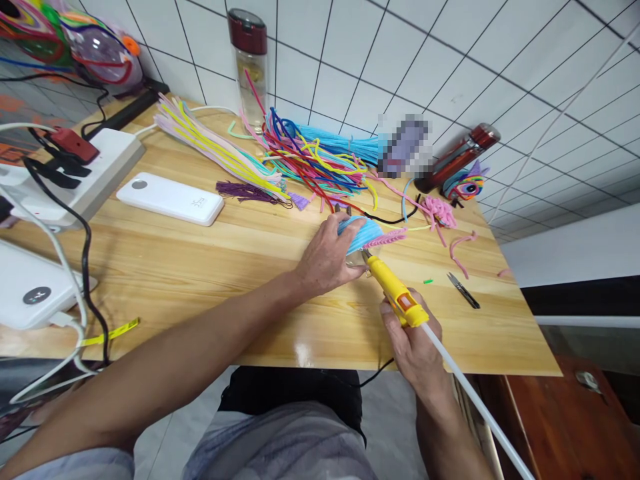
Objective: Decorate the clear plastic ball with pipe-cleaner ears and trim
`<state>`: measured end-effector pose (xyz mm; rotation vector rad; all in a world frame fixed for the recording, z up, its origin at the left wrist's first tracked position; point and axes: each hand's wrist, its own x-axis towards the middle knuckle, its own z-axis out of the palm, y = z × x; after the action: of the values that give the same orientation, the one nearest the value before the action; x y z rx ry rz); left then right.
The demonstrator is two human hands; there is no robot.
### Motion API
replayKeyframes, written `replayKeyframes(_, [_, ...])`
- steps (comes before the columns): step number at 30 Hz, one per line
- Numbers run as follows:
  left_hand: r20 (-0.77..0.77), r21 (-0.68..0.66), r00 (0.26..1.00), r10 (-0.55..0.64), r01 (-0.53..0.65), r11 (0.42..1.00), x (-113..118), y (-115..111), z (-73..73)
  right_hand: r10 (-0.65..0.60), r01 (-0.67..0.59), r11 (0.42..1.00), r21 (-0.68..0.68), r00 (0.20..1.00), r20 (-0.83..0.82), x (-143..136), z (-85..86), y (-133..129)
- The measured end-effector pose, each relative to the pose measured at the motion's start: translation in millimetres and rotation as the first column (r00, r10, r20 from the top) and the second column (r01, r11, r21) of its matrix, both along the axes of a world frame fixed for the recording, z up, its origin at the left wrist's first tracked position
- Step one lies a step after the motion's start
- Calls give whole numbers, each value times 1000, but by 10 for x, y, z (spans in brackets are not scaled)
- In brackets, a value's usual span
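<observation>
blue coil (364, 233) under left fingers (345, 230)

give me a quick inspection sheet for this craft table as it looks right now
surface: wooden table, bare in the middle
job's things: blue pipe-cleaner piece with a pink strip; yellow glue gun, nozzle at the piece
clutter: pile of pipe cleaners, power bank, bottle, small scissors
grippers: left hand steadies the piece; right hand grips the gun
cables: power strip with black and white leads at the left
surroundings: white tiled wall
</observation>
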<state>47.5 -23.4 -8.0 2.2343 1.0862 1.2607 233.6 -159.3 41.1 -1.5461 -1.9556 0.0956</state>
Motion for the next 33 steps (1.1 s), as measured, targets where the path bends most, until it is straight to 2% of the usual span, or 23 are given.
replayKeyframes(7, [1,2,1000,-6,6,1000,4,16,-32,36,-37,999,-8,999,-32,-6,-31,-2])
replayKeyframes(17, [2,23,1000,0,0,1000,6,5,-14,-25,25,1000,-1,1000,-16,3,-14,4])
replayKeyframes(25, [-28,29,1000,5,-4,1000,-14,15,-25,55,-55,998,18,998,-14,-8,-53,4])
replayKeyframes(30, [-8,23,1000,-3,3,1000,-10,10,-22,16,-17,999,40,1000,6,-21,-29,13])
replayKeyframes(33, [-8,15,1000,5,-4,1000,-3,10,-28,36,-36,998,42,999,13,-26,-33,14])
